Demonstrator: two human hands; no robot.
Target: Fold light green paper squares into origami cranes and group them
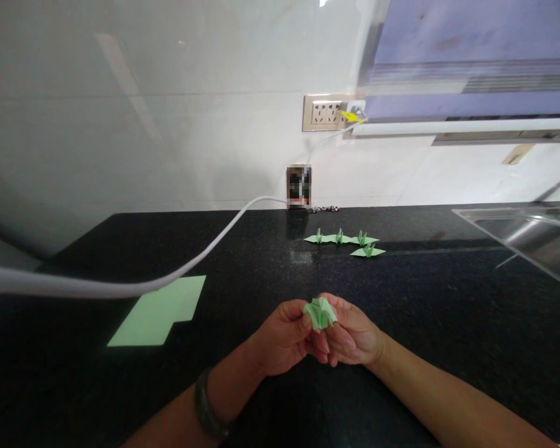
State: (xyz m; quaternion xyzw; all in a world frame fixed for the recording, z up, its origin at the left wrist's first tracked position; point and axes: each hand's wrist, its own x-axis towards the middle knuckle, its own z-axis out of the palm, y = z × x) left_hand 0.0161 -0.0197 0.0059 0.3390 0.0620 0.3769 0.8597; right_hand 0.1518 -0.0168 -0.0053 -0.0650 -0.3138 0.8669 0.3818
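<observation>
A small folded piece of light green paper (320,312) is pinched between both hands just above the black stone counter (448,323). My left hand (284,336) grips its left side with thumb and fingers closed; a dark band circles that wrist. On the paper's right side, my right hand (352,336) is closed with its fingertips curled under the fold. Several finished green paper cranes (350,240) stand in a row farther back on the counter. Flat green paper sheets (161,311) lie to the left of my hands.
A thick white cable (121,287) runs across the counter from the left up to a wall socket (326,112). A small dark object (298,186) leans on the white wall. A steel sink (532,233) sits at the right under a cabinet.
</observation>
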